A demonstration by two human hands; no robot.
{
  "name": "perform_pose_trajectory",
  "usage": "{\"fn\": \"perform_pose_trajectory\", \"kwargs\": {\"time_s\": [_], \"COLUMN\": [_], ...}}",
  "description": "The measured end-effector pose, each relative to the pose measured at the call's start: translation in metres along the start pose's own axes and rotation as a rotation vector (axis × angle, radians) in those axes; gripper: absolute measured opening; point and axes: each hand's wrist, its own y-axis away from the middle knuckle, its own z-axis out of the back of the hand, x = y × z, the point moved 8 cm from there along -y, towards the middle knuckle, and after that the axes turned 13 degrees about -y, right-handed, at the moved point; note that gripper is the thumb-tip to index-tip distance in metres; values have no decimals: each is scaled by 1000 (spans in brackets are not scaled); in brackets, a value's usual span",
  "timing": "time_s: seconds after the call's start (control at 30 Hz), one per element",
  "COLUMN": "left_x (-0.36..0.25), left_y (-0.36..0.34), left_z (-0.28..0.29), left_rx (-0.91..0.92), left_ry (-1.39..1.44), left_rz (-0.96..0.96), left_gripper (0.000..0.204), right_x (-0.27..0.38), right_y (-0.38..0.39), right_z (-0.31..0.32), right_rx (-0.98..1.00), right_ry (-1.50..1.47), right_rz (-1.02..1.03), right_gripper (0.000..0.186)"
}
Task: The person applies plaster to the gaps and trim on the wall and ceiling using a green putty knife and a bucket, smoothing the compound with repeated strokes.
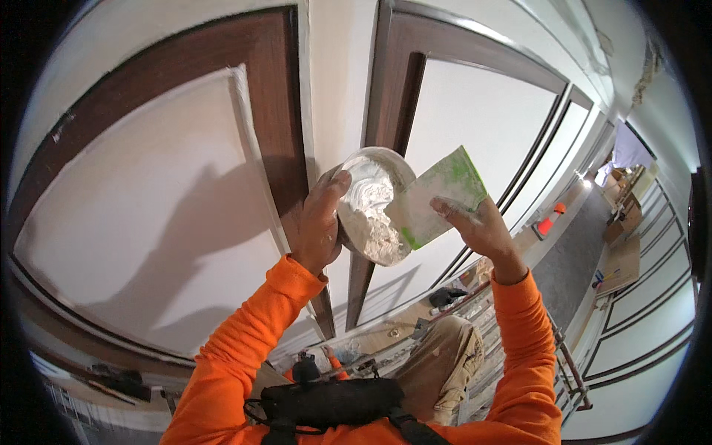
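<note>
A round bowl of white filler paste (373, 205) was held up in front of the brown door frame post (386, 96), gripped by the left hand (320, 222), whose fingers were closed over the rim with the thumb laid on the upper edge. Just right of the bowl, a flat green-and-white plastic spreader (439, 196) was pinched by the closed fingers of the right hand (478, 226), and its lower left corner was set against the paste (contact seemed likely, though the exact edge was blurred). Both orange sleeves (245, 356) were seen below the bowl. Far right of the post, brown cardboard boxes (621, 222) were stacked along the corridor floor, and an orange cone-shaped object (549, 220) was seen between them and the spreader.
</note>
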Motion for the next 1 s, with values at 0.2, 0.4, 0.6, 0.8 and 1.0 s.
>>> {"fn": "perform_pose_trajectory", "kwargs": {"time_s": [0.2, 0.4, 0.6, 0.8, 1.0], "left_x": [60, 99, 86, 74, 38], "left_y": [-23, -37, -34, -45, -21], "left_z": [4, -14, -22, -35, -38], "left_rx": [-173, -244, -387, -344, -256], "left_ry": [-224, -21, -712, -347, -27], "left_rz": [-105, 16, -69, -43, 30], "left_gripper": [42, 43, 38, 44, 54], "right_x": [-70, -120, -98, -135, -44], "right_y": [-24, -33, -59, -90, -159], "right_z": [4, 17, 22, 29, 201], "right_rx": [346, 504, 719, 577, -84], "right_ry": [-126, 224, -253, -1090, -1311], "right_rz": [71, 229, 281, -292, 279], "right_gripper": [31, 30, 43, 46, 33]}}
